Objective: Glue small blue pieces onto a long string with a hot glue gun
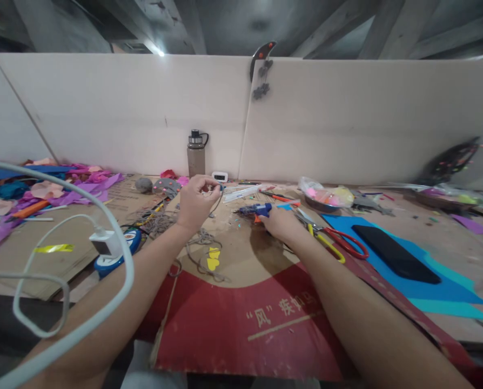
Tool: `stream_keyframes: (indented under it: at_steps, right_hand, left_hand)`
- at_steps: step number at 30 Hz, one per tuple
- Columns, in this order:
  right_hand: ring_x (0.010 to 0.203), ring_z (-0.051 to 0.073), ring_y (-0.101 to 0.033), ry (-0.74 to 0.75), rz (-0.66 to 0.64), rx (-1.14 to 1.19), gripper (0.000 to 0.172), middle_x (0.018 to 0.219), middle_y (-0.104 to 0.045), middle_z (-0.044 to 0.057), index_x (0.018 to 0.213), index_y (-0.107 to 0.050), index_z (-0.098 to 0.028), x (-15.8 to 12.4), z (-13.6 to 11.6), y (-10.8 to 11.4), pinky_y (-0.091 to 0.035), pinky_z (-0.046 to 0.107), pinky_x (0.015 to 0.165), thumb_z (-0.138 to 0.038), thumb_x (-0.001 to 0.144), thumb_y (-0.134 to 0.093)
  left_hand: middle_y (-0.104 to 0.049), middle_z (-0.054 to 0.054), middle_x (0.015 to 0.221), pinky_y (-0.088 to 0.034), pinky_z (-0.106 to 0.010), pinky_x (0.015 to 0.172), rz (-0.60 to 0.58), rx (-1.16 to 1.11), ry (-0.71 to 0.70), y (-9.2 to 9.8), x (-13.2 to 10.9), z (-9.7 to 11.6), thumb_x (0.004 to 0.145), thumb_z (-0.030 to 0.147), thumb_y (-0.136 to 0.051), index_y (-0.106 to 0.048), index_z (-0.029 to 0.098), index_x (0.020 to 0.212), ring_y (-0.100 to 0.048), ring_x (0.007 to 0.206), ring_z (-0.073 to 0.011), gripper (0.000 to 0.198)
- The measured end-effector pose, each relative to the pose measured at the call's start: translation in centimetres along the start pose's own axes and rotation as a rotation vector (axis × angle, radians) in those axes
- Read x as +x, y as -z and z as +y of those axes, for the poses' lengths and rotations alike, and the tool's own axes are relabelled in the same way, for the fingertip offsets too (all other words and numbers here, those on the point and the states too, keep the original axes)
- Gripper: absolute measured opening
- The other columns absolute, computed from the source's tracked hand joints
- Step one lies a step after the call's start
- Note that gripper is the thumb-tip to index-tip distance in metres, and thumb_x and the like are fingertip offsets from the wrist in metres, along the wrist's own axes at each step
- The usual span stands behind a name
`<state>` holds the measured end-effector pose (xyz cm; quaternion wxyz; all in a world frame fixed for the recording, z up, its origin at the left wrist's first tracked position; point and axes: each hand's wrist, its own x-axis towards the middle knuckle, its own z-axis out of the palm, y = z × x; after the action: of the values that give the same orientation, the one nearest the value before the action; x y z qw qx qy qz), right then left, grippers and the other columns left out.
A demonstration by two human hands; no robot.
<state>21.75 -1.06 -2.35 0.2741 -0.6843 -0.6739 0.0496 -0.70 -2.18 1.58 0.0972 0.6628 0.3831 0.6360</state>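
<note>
My left hand (198,201) is raised over the cardboard sheet (241,259), fingertips pinched together. A thin grey cord (216,207) hangs from that pinch; a small dark bit at the fingertips is too small to make out. My right hand (281,222) is wrapped round a blue glue gun (254,209), whose nozzle points left toward the space below my left hand. More grey cord (201,237) lies in loose loops and a tangle on the cardboard. Small yellow cut-out pieces (213,263) rest among the loops.
Red-handled scissors (347,242) and a yellow-handled pair (328,246) lie right of my right hand. Beyond are blue sheets (411,278) under a black phone (395,253). A bottle (196,154) stands at the back. White cable (123,243) arches across the left, near a plugged power strip (118,254).
</note>
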Motion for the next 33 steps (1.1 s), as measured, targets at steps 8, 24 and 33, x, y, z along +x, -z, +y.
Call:
stream_keyframes:
  at_steps: [8,24,33]
  right_hand:
    - [0.083,0.016,-0.059,0.188,0.006,1.04,0.027,0.087,-0.062,0.002,0.087,-0.045,-0.023,-3.2,-5.8,0.2,-0.046,0.033,0.077,-0.041,0.075,-0.06]
    - [0.067,0.014,-0.048,0.312,0.265,0.757,0.013,0.073,-0.055,0.001,0.075,-0.054,-0.019,-3.9,-6.6,0.8,-0.037,0.028,0.065,-0.03,0.082,-0.051]
    - [0.065,0.014,-0.047,0.294,0.277,0.688,0.024,0.068,-0.055,0.0,0.072,-0.055,-0.019,-3.8,-6.4,1.0,-0.035,0.028,0.065,-0.036,0.085,-0.047]
  left_hand:
    - [-0.067,-0.005,0.097,-0.042,-0.037,0.092,-0.192,0.182,-0.402,-0.2,-0.7,0.4,0.076,0.014,-0.06,-0.065,0.02,0.08,-0.057,0.099,-0.0201,0.009]
    - [-0.069,-0.004,0.079,-0.053,-0.029,0.071,-0.203,-0.19,0.137,-2.3,-1.7,0.7,0.074,0.027,-0.063,-0.068,0.014,0.084,-0.063,0.071,-0.0139,0.017]
    - [-0.071,-0.006,0.08,-0.052,-0.03,0.074,-0.219,-0.202,0.191,-2.2,-1.7,1.7,0.074,0.028,-0.065,-0.073,0.014,0.085,-0.064,0.072,-0.0152,0.019]
